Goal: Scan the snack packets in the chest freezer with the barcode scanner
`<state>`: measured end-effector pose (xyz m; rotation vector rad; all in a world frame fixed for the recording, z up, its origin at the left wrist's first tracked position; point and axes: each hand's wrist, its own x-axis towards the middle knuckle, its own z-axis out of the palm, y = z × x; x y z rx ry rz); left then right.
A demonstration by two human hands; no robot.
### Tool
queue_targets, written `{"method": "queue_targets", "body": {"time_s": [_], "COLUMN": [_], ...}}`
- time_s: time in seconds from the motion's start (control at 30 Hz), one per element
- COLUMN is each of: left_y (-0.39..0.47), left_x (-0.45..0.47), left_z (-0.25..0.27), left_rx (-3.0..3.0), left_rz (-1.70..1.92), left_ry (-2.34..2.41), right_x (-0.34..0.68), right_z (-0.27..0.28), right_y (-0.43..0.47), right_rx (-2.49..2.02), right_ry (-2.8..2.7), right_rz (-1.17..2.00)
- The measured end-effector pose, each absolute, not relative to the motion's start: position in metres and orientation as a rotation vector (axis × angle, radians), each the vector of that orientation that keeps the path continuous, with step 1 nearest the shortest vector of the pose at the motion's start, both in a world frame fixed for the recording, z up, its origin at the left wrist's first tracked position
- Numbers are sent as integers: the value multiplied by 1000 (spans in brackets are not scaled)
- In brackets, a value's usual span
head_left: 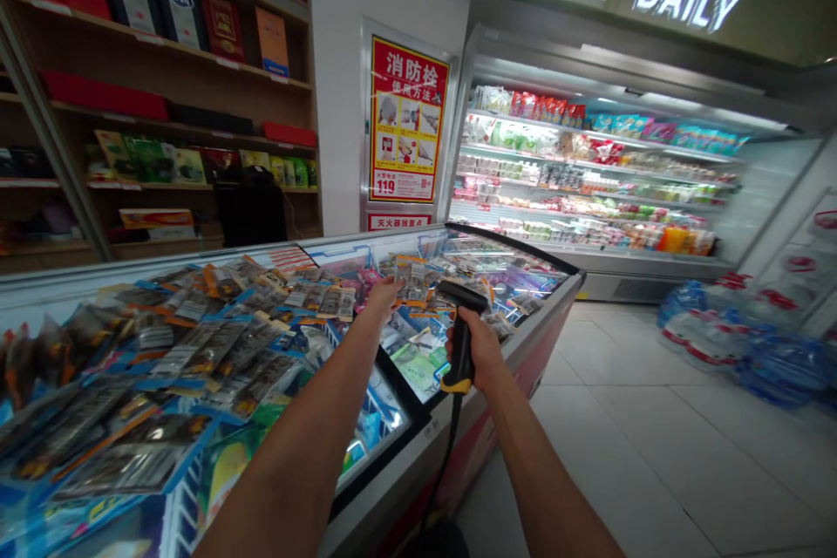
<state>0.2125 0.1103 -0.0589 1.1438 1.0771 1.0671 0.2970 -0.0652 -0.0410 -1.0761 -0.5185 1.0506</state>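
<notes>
In the head view, my right hand (480, 347) is wrapped round the grip of a black and yellow barcode scanner (463, 353). Its head points left, and a cable hangs from the handle's base. Stretched out over the glass-topped chest freezer, my left hand (384, 296) has its fingers closed at the edge of a small snack packet (411, 279) with an orange and grey back. The scanner is just right of that packet, facing it. Many similar flat packets (209, 349) lie piled on the freezer's glass at the left.
The freezer's rim (549, 323) runs forward on the right beside the tiled floor (608, 401). Wrapped water bottles (712, 323) stand on the floor at the right. Behind are shelves of boxes (189, 87), a red fire hydrant poster (411, 122) and a lit dairy cooler (595, 166).
</notes>
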Motion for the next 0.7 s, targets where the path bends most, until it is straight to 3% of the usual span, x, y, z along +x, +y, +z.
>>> {"method": "queue_targets", "body": {"time_s": [0.33, 0.7], "left_y": [135, 154], "left_x": [219, 218], "left_z": [-30, -39], "left_rx": [895, 955], "left_rz": [1204, 1334], "left_ry": [911, 942], "right_x": [278, 281], "right_z": [-36, -44], "right_y": [-54, -45], "right_rx": [-1122, -1118], "right_ry": [-615, -640], "right_rz": [1054, 1042]}}
